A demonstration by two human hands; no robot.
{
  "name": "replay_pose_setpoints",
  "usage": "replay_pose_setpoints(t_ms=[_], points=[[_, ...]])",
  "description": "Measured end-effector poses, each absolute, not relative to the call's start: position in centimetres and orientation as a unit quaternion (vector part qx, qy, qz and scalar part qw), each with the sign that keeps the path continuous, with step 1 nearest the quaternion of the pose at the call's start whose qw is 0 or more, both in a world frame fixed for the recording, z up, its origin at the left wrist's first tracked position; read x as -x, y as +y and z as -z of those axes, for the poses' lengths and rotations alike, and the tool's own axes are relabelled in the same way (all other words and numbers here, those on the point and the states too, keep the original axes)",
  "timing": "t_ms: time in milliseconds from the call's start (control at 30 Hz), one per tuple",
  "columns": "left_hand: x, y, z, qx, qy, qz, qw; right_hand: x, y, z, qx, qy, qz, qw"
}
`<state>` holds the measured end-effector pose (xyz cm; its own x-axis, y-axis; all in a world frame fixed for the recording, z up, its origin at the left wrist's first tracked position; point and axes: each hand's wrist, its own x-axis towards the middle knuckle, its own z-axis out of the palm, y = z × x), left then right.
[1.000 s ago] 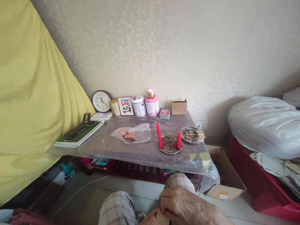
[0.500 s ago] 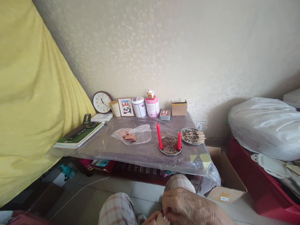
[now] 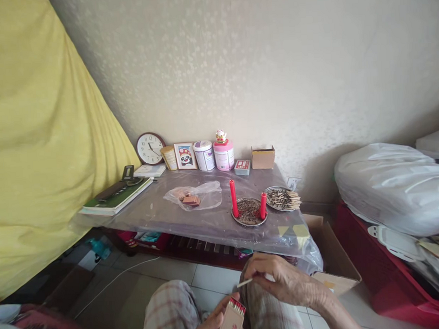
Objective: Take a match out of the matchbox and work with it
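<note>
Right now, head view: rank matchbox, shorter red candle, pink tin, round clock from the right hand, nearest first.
From the right hand:
1. Matchbox, in the left hand
2. Shorter red candle, right side of the table
3. Pink tin, back row, middle
4. Round clock, back left

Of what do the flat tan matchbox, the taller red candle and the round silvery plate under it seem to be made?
Tan matchbox: probably thin card, dull, with a red print. Red candle: likely smooth wax, with solid, even colour. Silvery plate: perhaps polished metal, its thin rim shining, though mostly covered.
</note>
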<state>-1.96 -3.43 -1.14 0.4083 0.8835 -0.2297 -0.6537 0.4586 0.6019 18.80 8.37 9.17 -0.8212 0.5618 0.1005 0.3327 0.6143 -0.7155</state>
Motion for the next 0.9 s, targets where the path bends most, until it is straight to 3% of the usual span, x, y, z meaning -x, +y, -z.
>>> replay_pose_setpoints(t_ms=[267,433,700,900], points=[[1.8,-2.5,-1.4,-0.140,0.232,-0.544,0.794,-19.2,8.3,-6.9,0.404,-0.679,-0.524,0.316],[1.7,-2.0,-2.8,-0.121,0.217,-0.573,0.781,-18.4,7.0,-5.8,0.415,-0.560,-0.612,0.373],[1.2,-1.7,-3.0,-0.110,0.203,-0.590,0.774,-17.2,5.5,-5.6,0.359,-0.522,-0.651,0.418],[1.7,-1.3,-2.4,-0.128,0.166,-0.570,0.794,-16.8,5.2,-5.2,0.352,-0.522,-0.666,0.399]])
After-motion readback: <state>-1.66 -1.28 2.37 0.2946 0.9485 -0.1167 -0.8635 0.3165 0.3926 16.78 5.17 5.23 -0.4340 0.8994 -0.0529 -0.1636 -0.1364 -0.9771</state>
